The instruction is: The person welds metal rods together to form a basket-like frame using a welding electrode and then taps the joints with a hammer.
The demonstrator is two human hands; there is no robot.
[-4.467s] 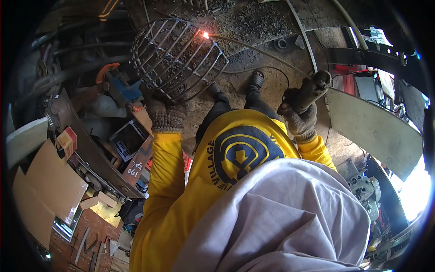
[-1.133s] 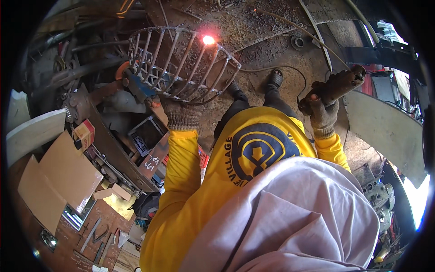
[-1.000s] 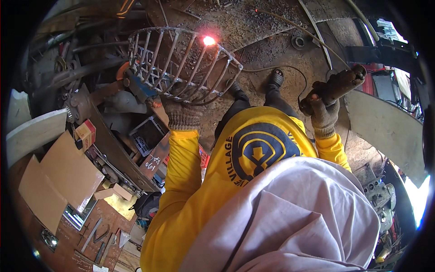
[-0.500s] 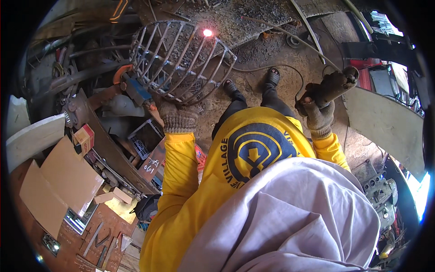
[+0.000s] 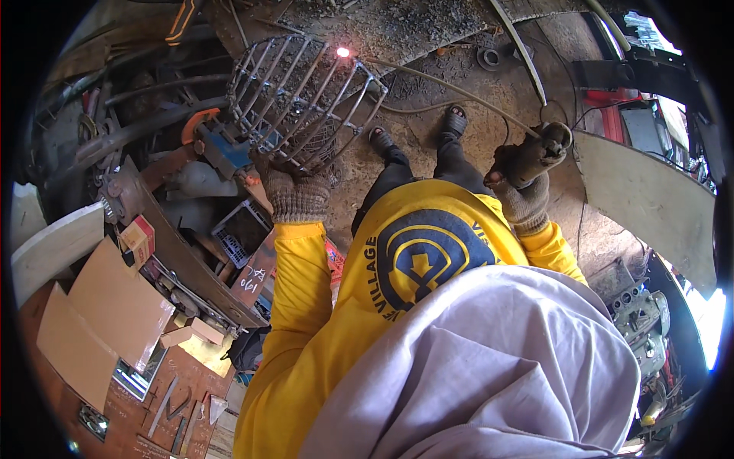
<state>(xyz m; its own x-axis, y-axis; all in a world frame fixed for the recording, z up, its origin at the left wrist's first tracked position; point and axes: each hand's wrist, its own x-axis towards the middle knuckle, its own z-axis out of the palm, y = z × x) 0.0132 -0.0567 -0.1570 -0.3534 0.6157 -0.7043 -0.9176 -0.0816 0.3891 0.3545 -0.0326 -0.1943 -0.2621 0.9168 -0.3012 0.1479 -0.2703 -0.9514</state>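
Workshop floor (image 5: 419,141) below barred frame (image 5: 307,79), rod (image 5: 468,95) pointing lengthwise toward frame's glow (image 5: 343,53), right fingers (image 5: 498,181) clasping holder (image 5: 535,157), left hand (image 5: 297,195) fingers indeterminable.

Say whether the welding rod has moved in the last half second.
Yes: against the metal ring on the floor, the welding rod has shifted left and downward in view.

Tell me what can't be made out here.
Head view:
Left hand: fingertips lost in shadow by the metal frame.
Right hand: palm hidden by the rod holder.
Metal under the glowing spot: lost in glare.
Yellow-and-black item: cut off by the top edge.
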